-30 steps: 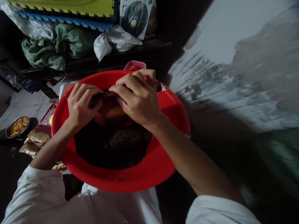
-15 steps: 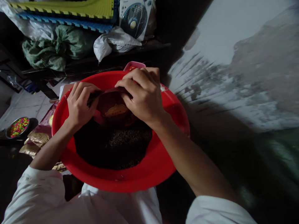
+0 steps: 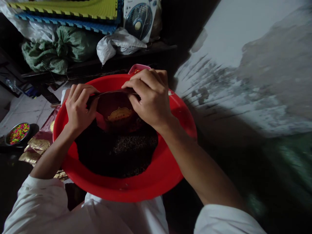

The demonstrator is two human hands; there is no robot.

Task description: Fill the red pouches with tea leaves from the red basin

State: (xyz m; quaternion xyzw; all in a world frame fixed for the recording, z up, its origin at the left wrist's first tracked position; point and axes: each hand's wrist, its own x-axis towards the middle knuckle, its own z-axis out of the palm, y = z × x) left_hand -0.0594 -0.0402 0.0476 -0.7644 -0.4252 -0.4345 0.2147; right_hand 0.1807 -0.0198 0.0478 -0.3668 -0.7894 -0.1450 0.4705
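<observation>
A dark red bag (image 3: pixel 117 105) with a gold label stands upright in a large red basin (image 3: pixel 122 191). My left hand (image 3: pixel 80 105) pinches the left end of the bag's top edge. At the right end of that edge, my right hand (image 3: pixel 149 96) has its fingers closed round it. Dark, loose grains (image 3: pixel 117 152) cover the basin's bottom, below and in front of the bag. The bag's lower part is in shadow.
To the left are a metal bowl of colourful pieces (image 3: pixel 18 133) and gold-and-red packets (image 3: pixel 37 146). A pink container (image 3: pixel 138 67) sits behind the basin. Sacks (image 3: pixel 58 48), foam mats (image 3: pixel 68 13) and a fan box (image 3: pixel 138 19) lie beyond; a stained wall (image 3: pixel 231 65) stands right.
My left hand has moved slightly left and up, away from my right hand. The bag's top edge is now stretched wider and straighter between them.
</observation>
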